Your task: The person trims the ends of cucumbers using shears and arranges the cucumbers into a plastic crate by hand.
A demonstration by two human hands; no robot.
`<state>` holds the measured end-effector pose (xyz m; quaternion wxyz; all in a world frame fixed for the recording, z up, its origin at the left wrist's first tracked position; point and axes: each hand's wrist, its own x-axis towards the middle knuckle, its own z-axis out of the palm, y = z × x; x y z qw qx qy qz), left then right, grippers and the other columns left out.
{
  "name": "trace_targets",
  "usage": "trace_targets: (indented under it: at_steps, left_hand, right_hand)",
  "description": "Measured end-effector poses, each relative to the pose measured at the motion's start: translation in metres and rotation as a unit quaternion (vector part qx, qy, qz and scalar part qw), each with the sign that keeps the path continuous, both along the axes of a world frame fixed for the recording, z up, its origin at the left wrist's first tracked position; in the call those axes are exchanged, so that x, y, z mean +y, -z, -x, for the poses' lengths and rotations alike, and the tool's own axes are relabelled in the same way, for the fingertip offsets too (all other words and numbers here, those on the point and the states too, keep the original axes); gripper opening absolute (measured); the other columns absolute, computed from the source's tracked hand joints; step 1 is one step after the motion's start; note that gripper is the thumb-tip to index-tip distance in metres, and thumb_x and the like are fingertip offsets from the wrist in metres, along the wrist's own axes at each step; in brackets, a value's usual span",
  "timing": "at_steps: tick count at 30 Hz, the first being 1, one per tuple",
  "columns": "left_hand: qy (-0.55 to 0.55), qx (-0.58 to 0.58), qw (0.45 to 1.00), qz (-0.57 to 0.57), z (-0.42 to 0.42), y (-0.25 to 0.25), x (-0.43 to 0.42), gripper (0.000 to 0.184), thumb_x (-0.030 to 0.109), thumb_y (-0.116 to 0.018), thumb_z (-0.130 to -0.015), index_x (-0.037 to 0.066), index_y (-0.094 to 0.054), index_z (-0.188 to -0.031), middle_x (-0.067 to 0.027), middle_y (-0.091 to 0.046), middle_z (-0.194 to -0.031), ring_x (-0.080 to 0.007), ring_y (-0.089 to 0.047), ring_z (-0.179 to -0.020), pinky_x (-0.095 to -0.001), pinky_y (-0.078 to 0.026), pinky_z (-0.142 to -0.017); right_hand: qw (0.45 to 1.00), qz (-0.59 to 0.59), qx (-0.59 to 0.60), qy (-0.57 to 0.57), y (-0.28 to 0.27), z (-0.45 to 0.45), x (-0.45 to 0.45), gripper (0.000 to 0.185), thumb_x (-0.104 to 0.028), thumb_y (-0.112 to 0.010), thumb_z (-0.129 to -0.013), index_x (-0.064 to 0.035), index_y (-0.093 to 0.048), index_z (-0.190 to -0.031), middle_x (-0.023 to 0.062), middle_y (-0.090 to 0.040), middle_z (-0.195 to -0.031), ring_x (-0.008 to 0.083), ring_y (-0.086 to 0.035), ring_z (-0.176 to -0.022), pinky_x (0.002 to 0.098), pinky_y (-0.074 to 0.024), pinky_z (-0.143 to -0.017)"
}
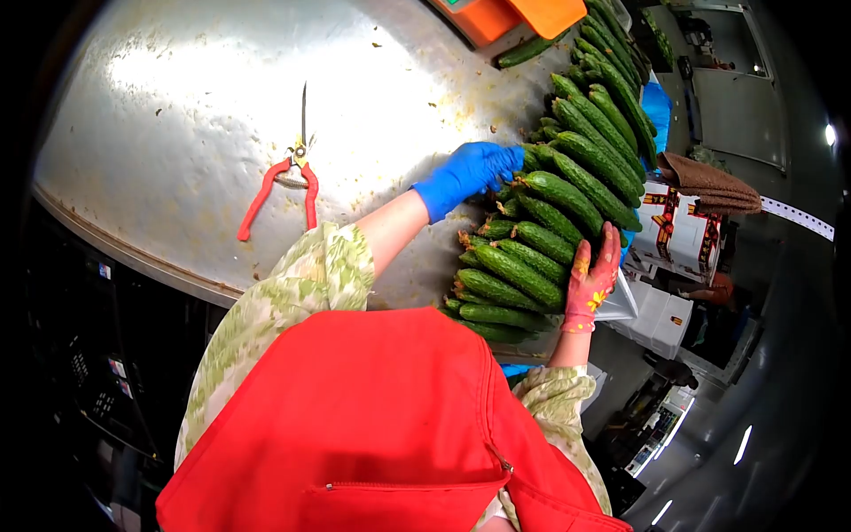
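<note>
Many green cucumbers (523, 273) lie side by side in a long stacked row on the metal table, withered blossoms on several of their ends. My left hand (470, 180), in a blue glove, has its fingers drawn together at the near-left end of one cucumber (576, 173); the fingertips are partly hidden. My right hand (592, 282), in a red glove with yellow flowers, lies with fingers stretched against the right-hand ends of the row. Red-handled pruning shears (300, 156) rest on the table to the left, blades apart.
The metal table (186, 97) has a raised, curved edge at the left. An orange device (483, 19) stands at the top beside a single cucumber (530, 50). White boxes (656, 317) and a brown cloth (709, 183) are off to the right.
</note>
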<state>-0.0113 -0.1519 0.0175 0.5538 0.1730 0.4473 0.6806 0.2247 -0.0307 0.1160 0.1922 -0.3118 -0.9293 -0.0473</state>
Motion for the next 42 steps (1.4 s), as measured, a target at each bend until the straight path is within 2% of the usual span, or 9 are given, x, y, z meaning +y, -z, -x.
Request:
trace_targets:
  at_steps: [5,9,15,19,26,28,32,37,42]
  left_hand:
    - [-0.054,0.278,0.953,-0.11,-0.009,0.007,0.001,0.026,0.031,-0.063,-0.093,0.005,-0.067,-0.09,-0.0002,-0.066,-0.082,-0.0056,-0.056,-0.072,-0.0223,-0.046,-0.064]
    - [-0.175,0.038,0.977,-0.118,-0.003,0.009,0.0,0.023,0.028,-0.059,-0.095,0.006,-0.066,-0.09,-0.0004,-0.069,-0.087,-0.0066,-0.057,-0.071,-0.022,-0.047,-0.063]
    - [0.011,0.005,0.998,-0.066,-0.005,0.026,-0.015,0.037,0.022,-0.067,-0.089,0.004,-0.062,-0.121,-0.0038,-0.066,-0.105,-0.0083,-0.059,-0.089,-0.0245,-0.05,-0.076]
    - [-0.079,0.008,0.979,-0.185,-0.031,0.023,0.002,0.037,0.012,-0.073,-0.083,0.003,-0.063,-0.118,-0.0031,-0.067,-0.09,-0.0097,-0.059,-0.08,-0.025,-0.051,-0.079]
    - [-0.135,0.003,0.985,-0.105,-0.017,0.018,-0.016,0.023,0.015,-0.062,-0.091,0.004,-0.067,-0.11,-0.0026,-0.067,-0.087,-0.0073,-0.059,-0.075,-0.0227,-0.05,-0.068]
    - [-0.101,0.048,0.994,0.004,-0.005,0.034,-0.014,0.022,0.014,-0.062,-0.091,0.005,-0.068,-0.11,-0.0031,-0.067,-0.087,-0.0078,-0.059,-0.075,-0.0242,-0.05,-0.066]
    - [0.034,0.112,0.993,0.008,-0.01,0.033,-0.018,0.027,0.017,-0.065,-0.088,0.005,-0.067,-0.112,-0.0075,-0.069,-0.099,-0.0142,-0.063,-0.084,-0.0279,-0.052,-0.075]
    - [-0.055,0.381,0.922,-0.032,-0.026,0.044,-0.008,0.023,0.02,-0.062,-0.091,0.006,-0.068,-0.108,-0.0079,-0.069,-0.091,-0.0161,-0.064,-0.081,-0.0297,-0.052,-0.076]
    - [-0.094,0.004,0.995,0.018,-0.024,0.046,-0.014,0.018,0.017,-0.061,-0.092,0.003,-0.066,-0.103,-0.0045,-0.065,-0.08,-0.0099,-0.06,-0.066,-0.0246,-0.051,-0.061]
  right_hand:
    - [1.0,-0.007,0.011,-0.024,0.003,-0.001,0.0,0.044,-0.018,-0.059,-0.091,-0.0039,-0.049,-0.132,0.0176,-0.052,-0.133,0.0347,-0.049,-0.123,0.0411,-0.0381,-0.103]
    - [1.0,0.0,0.017,-0.024,0.003,-0.001,0.001,0.047,-0.021,-0.061,-0.089,-0.0058,-0.049,-0.132,0.0181,-0.052,-0.131,0.0367,-0.05,-0.12,0.0439,-0.0396,-0.1]
    - [0.999,-0.005,0.02,-0.032,0.005,-0.001,0.003,0.046,-0.02,-0.061,-0.089,-0.005,-0.05,-0.131,0.019,-0.053,-0.13,0.0372,-0.051,-0.119,0.0436,-0.0402,-0.099]
    - [0.998,-0.012,0.037,-0.053,0.009,-0.004,0.008,0.046,-0.019,-0.061,-0.089,-0.0042,-0.05,-0.13,0.0198,-0.053,-0.129,0.0377,-0.051,-0.117,0.0435,-0.0408,-0.098]
    - [1.0,0.001,0.021,-0.019,0.004,0.0,0.002,0.046,-0.021,-0.062,-0.089,-0.0043,-0.051,-0.13,0.0197,-0.053,-0.13,0.0376,-0.051,-0.118,0.0435,-0.0408,-0.098]
    - [1.0,-0.002,0.021,-0.018,0.004,0.0,0.001,0.046,-0.022,-0.062,-0.089,-0.0046,-0.051,-0.13,0.0196,-0.053,-0.13,0.0375,-0.051,-0.118,0.0436,-0.0406,-0.098]
    - [0.999,-0.008,0.026,-0.025,0.006,-0.002,0.004,0.047,-0.023,-0.062,-0.089,-0.0054,-0.052,-0.131,0.0198,-0.053,-0.13,0.0373,-0.051,-0.118,0.044,-0.0403,-0.099]
    - [1.0,0.006,0.021,-0.007,0.003,-0.001,0.002,0.047,-0.025,-0.062,-0.088,-0.0059,-0.052,-0.13,0.0207,-0.052,-0.13,0.0375,-0.051,-0.118,0.0441,-0.0404,-0.099]
    - [1.0,-0.003,0.024,-0.001,0.006,-0.001,0.002,0.047,-0.026,-0.061,-0.088,-0.0064,-0.053,-0.13,0.0205,-0.053,-0.129,0.0377,-0.051,-0.117,0.0437,-0.0405,-0.098]
